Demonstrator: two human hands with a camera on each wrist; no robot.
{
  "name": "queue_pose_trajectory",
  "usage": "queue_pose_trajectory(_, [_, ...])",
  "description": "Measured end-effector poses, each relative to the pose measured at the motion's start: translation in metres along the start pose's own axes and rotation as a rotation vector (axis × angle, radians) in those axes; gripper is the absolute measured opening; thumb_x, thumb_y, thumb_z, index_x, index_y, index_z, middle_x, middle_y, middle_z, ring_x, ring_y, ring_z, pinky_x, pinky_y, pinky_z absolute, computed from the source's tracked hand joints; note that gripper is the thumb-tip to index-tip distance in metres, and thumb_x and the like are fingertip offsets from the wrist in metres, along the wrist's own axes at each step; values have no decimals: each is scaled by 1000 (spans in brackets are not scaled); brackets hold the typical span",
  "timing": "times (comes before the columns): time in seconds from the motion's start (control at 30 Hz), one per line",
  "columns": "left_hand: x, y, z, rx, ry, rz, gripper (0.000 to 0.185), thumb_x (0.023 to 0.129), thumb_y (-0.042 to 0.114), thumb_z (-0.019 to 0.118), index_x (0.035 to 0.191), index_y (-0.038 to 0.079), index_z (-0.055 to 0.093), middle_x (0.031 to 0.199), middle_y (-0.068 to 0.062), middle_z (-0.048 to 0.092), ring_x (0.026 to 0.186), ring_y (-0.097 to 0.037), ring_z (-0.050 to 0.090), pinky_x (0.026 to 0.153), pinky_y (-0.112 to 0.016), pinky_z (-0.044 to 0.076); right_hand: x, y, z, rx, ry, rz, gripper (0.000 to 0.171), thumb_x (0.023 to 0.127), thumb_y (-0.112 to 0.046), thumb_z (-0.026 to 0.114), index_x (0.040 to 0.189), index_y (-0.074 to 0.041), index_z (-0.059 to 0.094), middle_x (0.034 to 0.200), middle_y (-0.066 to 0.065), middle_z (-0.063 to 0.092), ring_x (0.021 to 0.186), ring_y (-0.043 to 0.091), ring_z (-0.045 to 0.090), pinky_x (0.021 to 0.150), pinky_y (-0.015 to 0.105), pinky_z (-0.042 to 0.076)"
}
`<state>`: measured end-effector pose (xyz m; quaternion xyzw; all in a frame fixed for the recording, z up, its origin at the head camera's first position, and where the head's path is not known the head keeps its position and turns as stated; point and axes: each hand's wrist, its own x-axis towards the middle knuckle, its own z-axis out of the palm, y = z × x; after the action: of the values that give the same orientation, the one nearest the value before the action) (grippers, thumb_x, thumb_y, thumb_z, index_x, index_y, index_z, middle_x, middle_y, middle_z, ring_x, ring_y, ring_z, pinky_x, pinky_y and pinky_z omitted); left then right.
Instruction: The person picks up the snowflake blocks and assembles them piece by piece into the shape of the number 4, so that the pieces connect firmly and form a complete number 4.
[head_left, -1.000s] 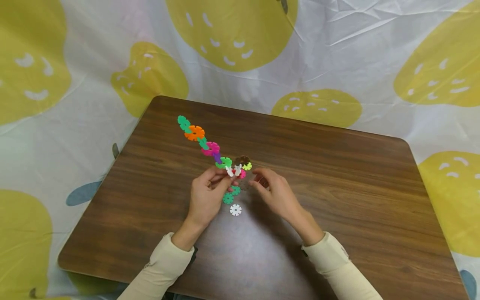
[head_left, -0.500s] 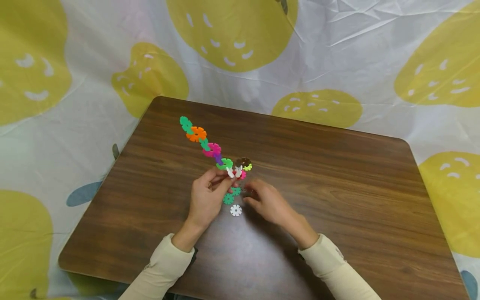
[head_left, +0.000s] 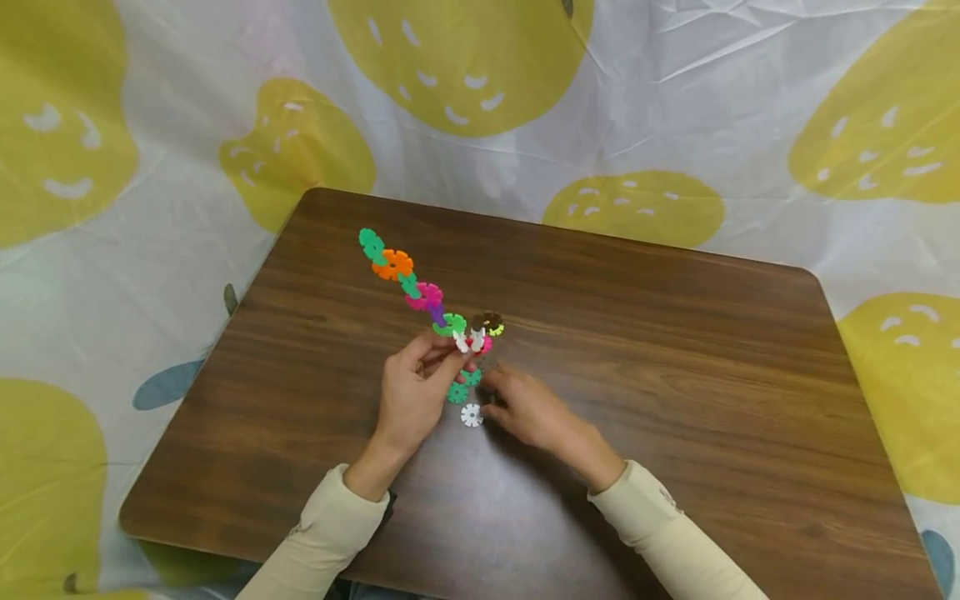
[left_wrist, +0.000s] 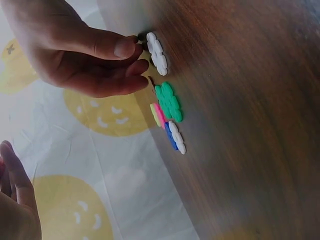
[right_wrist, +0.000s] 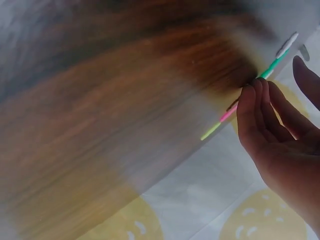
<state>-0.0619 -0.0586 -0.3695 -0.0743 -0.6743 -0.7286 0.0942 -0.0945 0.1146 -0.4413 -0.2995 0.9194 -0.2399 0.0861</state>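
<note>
Near the middle of the wooden table, a chain of snowflake discs is held at its near end by the left hand, whose thumb and fingers are pinched on a white disc of the chain just below the green one. From that pinch the chain is seen running up and away to the left, over orange and pink discs to a green one at its far end.

Just beside the left hand, the right hand is laid low over the table with its fingers extended and close together, their tips reaching toward a loose white disc that lies flat on the wood. From the left wrist view, the fingertips are seen right at the edge of this disc; actual contact cannot be told. Two loose green discs lie between the hands, just above the white disc.
</note>
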Motion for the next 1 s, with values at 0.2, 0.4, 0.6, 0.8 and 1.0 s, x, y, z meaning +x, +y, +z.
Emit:
queue_pose_trajectory(0.2, [0,1,0,37,9,-8,7,82,-2,62,89,-5,62,78,-29,65,60,-6,62,58,-37,55,2,-2,4,-82,-9,-48,30,79,-29,70,106,-16,65,102,0,61,94,15,57,81,34,50])
queue_pose_trajectory(0.4, [-1,0,1,31,2,-16,8,83,-2,62,90,-6,61,79,-29,65,62,-6,62,61,-37,56,-1,-4,10,-178,32,-117,28,74,-31,75,99,-21,66,94,-4,56,85,12,52,72,30,47])
queue_pose_trajectory(0.6, [-1,0,3,39,8,-8,7,83,-3,61,89,-6,62,77,-27,65,61,-7,62,58,-31,56,-4,-6,9,-129,48,-77,25,72,-21,76,94,-17,63,90,-3,56,81,11,51,70,30,47])
queue_pose_trajectory(0.8, [-1,0,4,25,19,-9,7,82,-3,62,88,-6,62,76,-30,64,59,-6,62,53,-25,55,-4,-7,5,-49,24,0,18,77,-22,70,81,-20,53,73,-10,51,72,8,49,60,24,42])
queue_pose_trajectory(1.0, [-2,0,3,36,33,-16,9,81,-3,63,89,-7,62,81,-28,66,62,-11,64,58,-37,56,-5,-8,-2,-22,57,29,14,83,-23,66,84,-19,52,64,-11,49,60,5,47,52,21,39])
